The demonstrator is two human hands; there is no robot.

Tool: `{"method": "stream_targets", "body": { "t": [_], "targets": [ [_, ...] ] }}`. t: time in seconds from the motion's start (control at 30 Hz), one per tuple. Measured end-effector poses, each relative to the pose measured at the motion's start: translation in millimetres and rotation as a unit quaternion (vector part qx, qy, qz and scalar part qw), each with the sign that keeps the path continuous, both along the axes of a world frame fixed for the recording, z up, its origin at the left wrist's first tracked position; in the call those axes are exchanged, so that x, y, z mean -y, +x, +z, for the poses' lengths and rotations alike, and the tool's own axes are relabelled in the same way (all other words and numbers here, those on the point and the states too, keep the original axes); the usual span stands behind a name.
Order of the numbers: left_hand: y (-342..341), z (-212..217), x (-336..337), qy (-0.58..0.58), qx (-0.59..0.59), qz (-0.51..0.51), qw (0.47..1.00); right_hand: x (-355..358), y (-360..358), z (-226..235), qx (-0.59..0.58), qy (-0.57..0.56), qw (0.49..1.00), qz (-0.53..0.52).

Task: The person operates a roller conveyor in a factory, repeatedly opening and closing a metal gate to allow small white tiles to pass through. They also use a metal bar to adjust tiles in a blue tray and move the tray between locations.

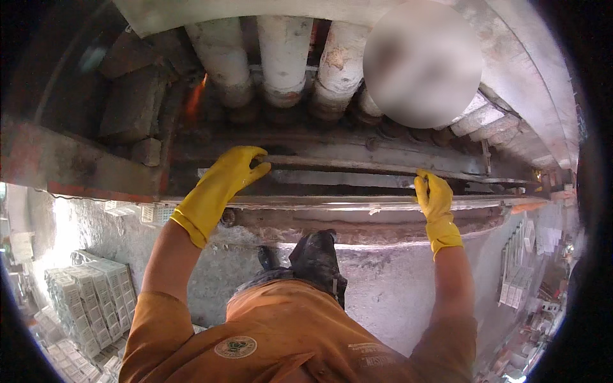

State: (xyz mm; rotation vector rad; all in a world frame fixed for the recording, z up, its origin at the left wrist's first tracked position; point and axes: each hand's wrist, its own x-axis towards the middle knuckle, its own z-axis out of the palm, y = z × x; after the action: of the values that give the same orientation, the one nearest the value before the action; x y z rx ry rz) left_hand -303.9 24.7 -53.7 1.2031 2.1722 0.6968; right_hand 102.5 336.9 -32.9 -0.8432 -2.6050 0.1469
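We see the left hand [228, 172] in a yellow glove, its grip closed around a long metal bar [357, 167] at ten o'clock; the right hand [434, 195] clasps the same bar at two o'clock, under white pipes [284, 54].

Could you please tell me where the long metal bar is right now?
In the head view, the long metal bar runs across the middle, gripped by the left hand and right hand, below the white pipes.

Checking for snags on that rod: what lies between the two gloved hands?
In the head view, only the bare metal rod spans from left hand to right hand; nothing sits on it.
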Motion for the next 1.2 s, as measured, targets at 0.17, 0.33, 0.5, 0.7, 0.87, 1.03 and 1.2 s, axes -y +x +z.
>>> {"method": "stream_targets", "body": {
  "t": [0.17, 0.33, 0.5, 0.7, 0.87, 1.03, 1.2],
  "targets": [
    [22, -5, 19, 0.019, -0.005, -0.008, 1.000, 13, 19, -12, -0.007, 0.011, 1.000, -0.018],
    [45, -11, 38, 0.027, -0.026, -0.009, 0.999, 29, 37, -19, 0.008, 0.045, 0.999, -0.010],
    [72, 1, 55, -0.004, -0.045, -0.014, 0.999, 50, 56, -23, -0.038, 0.062, 0.997, -0.007],
    [87, -11, 64, 0.037, -0.087, -0.069, 0.993, 67, 72, -23, -0.035, 0.034, 0.999, -0.013],
    [34, -58, 18, -0.005, -0.173, -0.104, 0.979, 72, 80, -24, -0.047, 0.023, 0.999, -0.006],
    [-2, -115, -18, -0.137, -0.228, -0.040, 0.963, 72, 82, -29, -0.058, 0.011, 0.998, -0.003],
    [1, -128, -56, -0.175, -0.241, -0.017, 0.954, 71, 88, -31, -0.066, 0.024, 0.997, -0.010]
  ]
}}
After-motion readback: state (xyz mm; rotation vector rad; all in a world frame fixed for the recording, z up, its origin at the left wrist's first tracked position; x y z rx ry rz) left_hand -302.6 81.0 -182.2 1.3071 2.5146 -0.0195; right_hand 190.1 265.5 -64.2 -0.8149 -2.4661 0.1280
